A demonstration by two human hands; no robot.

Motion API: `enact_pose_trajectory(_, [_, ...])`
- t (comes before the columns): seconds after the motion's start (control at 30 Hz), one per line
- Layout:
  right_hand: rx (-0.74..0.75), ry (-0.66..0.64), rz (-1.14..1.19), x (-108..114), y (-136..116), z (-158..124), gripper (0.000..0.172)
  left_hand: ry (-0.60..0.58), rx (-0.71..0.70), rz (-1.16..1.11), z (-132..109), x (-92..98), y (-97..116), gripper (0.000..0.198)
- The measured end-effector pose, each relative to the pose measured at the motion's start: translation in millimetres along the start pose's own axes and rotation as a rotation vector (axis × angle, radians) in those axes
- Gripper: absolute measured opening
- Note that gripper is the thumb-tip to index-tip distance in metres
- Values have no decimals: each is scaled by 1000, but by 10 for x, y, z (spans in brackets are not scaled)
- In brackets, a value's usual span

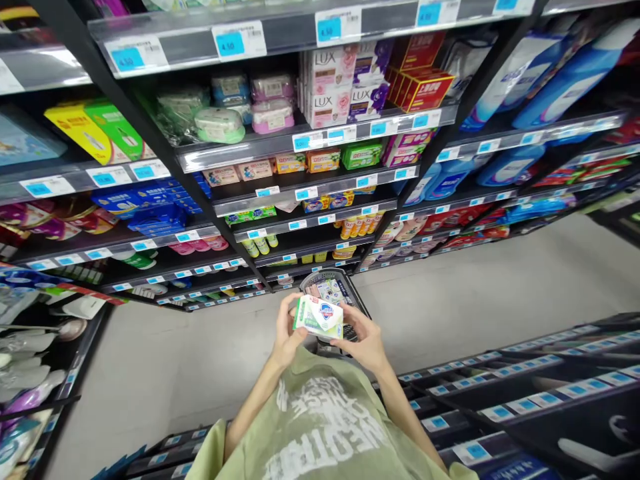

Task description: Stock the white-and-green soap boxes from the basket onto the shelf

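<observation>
Between my two hands is a white and green soap box with a blue and red shield logo on its face. The fingers and thumb of my left hand grip its left end. At the right end, my right hand has its thumb along the lower corner and its fingers at the edge. Just beyond and below the box stands a dark shopping basket, partly hidden by my hands. Several packs lie in it; their kind is hard to make out.
Ahead rises a shelf unit with LUX soap boxes, soap dishes and red boxes. Blue bottles stand to the right. Another rack borders the left. Shelf edges with price tags run close behind me. Grey floor lies between.
</observation>
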State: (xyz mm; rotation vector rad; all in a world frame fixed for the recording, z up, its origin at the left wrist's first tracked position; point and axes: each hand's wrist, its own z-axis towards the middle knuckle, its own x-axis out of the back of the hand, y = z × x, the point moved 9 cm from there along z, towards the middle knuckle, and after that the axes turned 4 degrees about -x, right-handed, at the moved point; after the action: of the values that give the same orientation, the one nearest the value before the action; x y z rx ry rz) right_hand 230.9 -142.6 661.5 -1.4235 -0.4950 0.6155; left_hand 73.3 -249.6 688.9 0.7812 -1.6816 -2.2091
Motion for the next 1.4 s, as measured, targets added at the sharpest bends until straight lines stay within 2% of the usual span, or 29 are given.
enact_pose_trajectory(0.07, [-42,-6,-28,86,98,-44,71,-77,1,59,30,-208,68,77])
enact_pose_trajectory(0.17, [-67,24,-25,225,204,-116,68,-179,-25,273,25,-513,173,74])
enact_pose_trajectory(0.3, [-61,73,20,410,172,-156,62,-294,-93,587,-66,-933,251,70])
enact_pose_trajectory(0.37, [-42,80,29,489,80,-147,60,-350,-186,689,-141,-1158,298,66])
enact_pose_trajectory(0.47, [10,85,42,579,-85,-136,53,-418,-409,807,-291,-1461,406,56])
enact_pose_trajectory(0.57, [63,160,39,691,-170,-156,46,-453,-603,905,-439,-1627,489,50])
enact_pose_trajectory(0.77, [158,458,-64,1021,-104,-254,32,-517,-810,939,-602,-1633,521,50])
enact_pose_trajectory(0.87, [224,506,-141,1087,-115,-287,33,-542,-865,967,-634,-1615,493,49])
enact_pose_trajectory(1.0, [227,505,-222,1067,-110,-285,34,-543,-846,987,-627,-1563,440,45])
enact_pose_trajectory(1.1, [273,425,-202,1001,-167,-243,43,-490,-769,980,-576,-1472,407,46])
enact_pose_trajectory(1.23, [303,295,-222,981,-325,-164,50,-302,-584,871,-444,-1246,398,58])
enact_pose_trajectory(1.4, [226,135,-326,1047,-466,-124,50,-173,-241,601,-304,-956,196,60])
